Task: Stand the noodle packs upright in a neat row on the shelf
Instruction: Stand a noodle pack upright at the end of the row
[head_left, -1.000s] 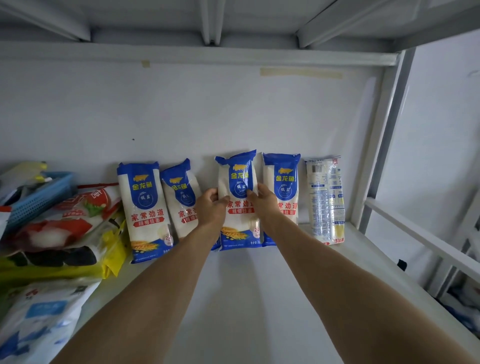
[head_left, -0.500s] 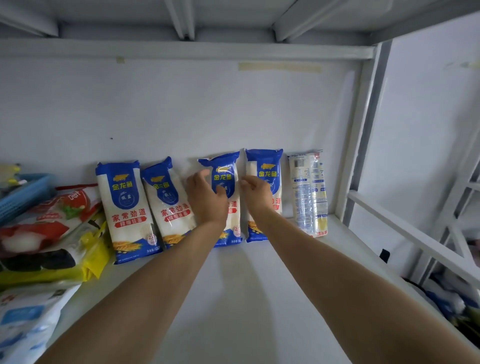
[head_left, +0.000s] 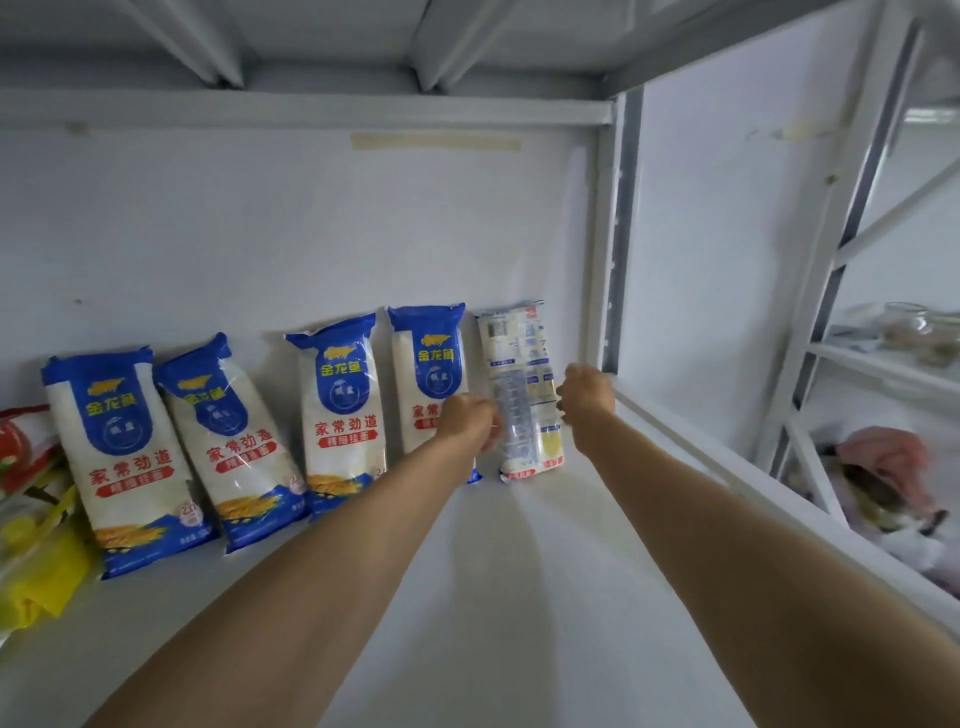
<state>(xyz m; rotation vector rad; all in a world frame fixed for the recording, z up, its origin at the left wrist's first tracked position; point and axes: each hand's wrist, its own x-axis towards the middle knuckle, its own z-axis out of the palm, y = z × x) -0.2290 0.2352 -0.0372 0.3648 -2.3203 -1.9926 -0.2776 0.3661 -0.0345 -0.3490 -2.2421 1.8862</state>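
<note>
Several blue-and-white noodle packs lean upright against the back wall of the white shelf (head_left: 519, 597). The leftmost pack (head_left: 122, 457) and the second pack (head_left: 239, 447) tilt a little. A third pack (head_left: 340, 410) and a fourth pack (head_left: 426, 374) stand straighter. At the right end stands a pack turned back side out (head_left: 522, 364), showing small print. My left hand (head_left: 467, 421) touches its left edge and my right hand (head_left: 584, 400) its right edge, fingers curled around it.
Red, yellow and white food bags (head_left: 31, 519) lie piled at the shelf's left end. A white metal upright (head_left: 615, 234) and rail (head_left: 727, 478) bound the shelf on the right. Beyond it another rack (head_left: 883, 364) holds jars and cloth.
Both hands left the third noodle pack and moved right to the back-facing pack at the row's end. The view has swung to the right.
</note>
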